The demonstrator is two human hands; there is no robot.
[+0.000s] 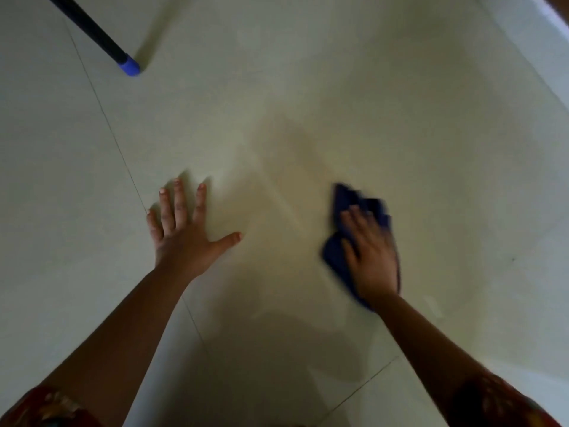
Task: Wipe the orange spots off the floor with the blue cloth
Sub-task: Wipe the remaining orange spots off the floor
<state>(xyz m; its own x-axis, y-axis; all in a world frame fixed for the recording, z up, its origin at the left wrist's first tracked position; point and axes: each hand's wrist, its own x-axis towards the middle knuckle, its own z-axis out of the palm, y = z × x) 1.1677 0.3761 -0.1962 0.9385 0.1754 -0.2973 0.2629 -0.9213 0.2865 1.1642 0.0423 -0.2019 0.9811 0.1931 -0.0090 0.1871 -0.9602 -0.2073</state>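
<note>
Patterned sleeves [46, 408], bare forearms over glossy pale floor tiles [308, 87].
Right hand [371, 257] presses the crumpled blue cloth [354, 201] flat; left hand [181, 229] splayed, empty.

The floor [308, 87] is smooth, faintly glossy pale tile with thin grout lines, the cloth [354, 204] soft matt blue fabric, and the pole [89, 26] dark with a blue plastic-looking tip.

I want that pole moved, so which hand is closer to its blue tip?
Left. The left hand lies flat below the pole's blue tip; the right hand, pressing the blue cloth, is farther away.
</note>
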